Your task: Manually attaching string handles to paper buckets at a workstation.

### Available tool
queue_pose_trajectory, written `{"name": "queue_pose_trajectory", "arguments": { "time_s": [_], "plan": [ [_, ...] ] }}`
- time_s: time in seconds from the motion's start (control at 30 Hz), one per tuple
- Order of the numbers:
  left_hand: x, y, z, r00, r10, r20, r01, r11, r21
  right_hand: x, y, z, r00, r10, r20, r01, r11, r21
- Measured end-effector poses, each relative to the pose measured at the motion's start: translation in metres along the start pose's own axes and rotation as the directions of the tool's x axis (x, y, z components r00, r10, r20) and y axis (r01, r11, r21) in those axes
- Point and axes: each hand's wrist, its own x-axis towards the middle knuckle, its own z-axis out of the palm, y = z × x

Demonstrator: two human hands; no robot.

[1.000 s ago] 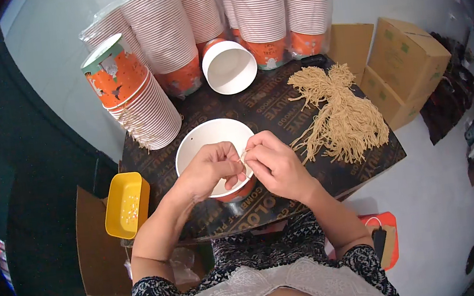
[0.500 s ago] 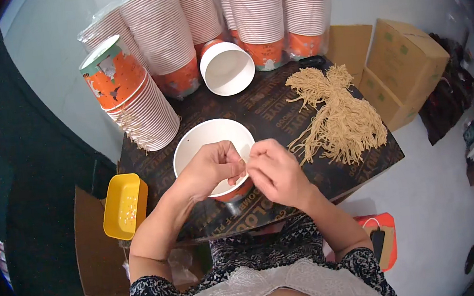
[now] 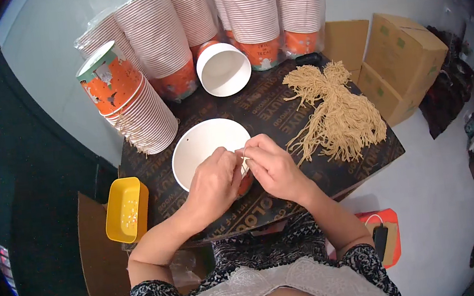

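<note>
Before me on the table a paper bucket [image 3: 202, 146], white inside and orange outside, stands with its mouth up. A small dark hole shows near its rim at the back left. Both hands meet at the bucket's right front rim. My left hand [image 3: 215, 179] is closed, with its back up and its fingertips hidden. In a pinch, my right hand [image 3: 273, 166] holds a thin pale cord [image 3: 244, 163] that runs between the fingers of both hands. To the right lies a spread bundle of tan cords [image 3: 350, 121], gathered near its far end.
A leaning stack of buckets [image 3: 144, 117] with cord ends stands left. Bagged bucket stacks [image 3: 248, 8] line the back, behind a tipped bucket [image 3: 224, 71]. A yellow tub [image 3: 123, 209] with small pale bits sits at the left edge. Cardboard boxes [image 3: 406, 55] stand right.
My left hand has turned its back upward and moved slightly down, closing at the rim. My right hand stays pinched close by, and a strand now shows between the hands.
</note>
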Motion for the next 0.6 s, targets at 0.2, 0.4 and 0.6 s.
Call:
{"name": "queue_pose_trajectory", "arguments": {
  "time_s": [0.2,0.4,0.6],
  "plan": [
    [-0.005,0.0,0.004,0.999,0.006,-0.032,-0.003,0.995,0.1,0.002,0.002,-0.002,1.0,0.001,0.022,-0.002,0.999,0.041],
    [-0.007,-0.002,0.004,0.997,-0.012,-0.072,0.012,1.0,0.005,0.002,-0.002,-0.007,0.987,0.097,0.125,-0.114,0.984,0.137],
    [-0.007,0.005,-0.006,0.968,-0.251,0.023,0.25,0.945,-0.212,-0.006,-0.008,0.007,0.995,-0.001,-0.102,0.002,1.0,0.003]
  ]
}}
